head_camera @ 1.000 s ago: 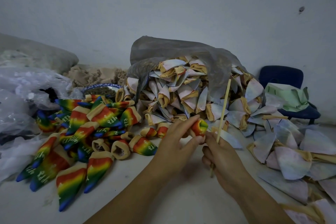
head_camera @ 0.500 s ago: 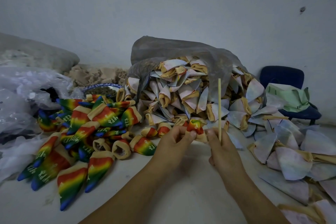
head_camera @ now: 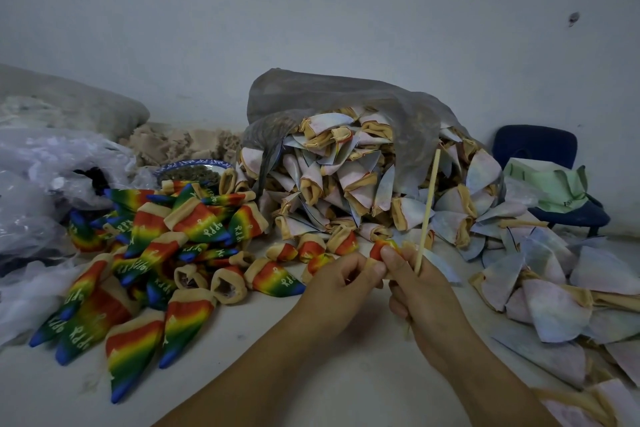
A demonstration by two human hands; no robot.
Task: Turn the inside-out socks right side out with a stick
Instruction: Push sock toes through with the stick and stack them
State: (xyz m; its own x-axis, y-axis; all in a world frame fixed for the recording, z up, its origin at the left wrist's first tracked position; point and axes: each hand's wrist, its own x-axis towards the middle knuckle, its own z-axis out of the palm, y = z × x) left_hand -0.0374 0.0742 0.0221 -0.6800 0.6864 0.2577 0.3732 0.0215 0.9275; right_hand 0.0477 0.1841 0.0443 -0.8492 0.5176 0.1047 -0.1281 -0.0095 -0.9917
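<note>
Mid-turn: left hand [head_camera: 341, 279] and right hand [head_camera: 427, 298] each keep a tight grip on the rainbow sock [head_camera: 383, 247]; the right also clasps the stick [head_camera: 428, 210]. Next, likely peel it through.

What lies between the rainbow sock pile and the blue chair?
Head view: the grey bag spilling pale inside-out socks, with the stick held up by the right hand.

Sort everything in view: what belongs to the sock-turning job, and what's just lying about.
Job: stick in right hand; sock pinched by left hand; pale inside-out sock pile; rainbow turned-sock pile.
Lying about: blue chair; clear plastic bags; patterned bowl.
</note>
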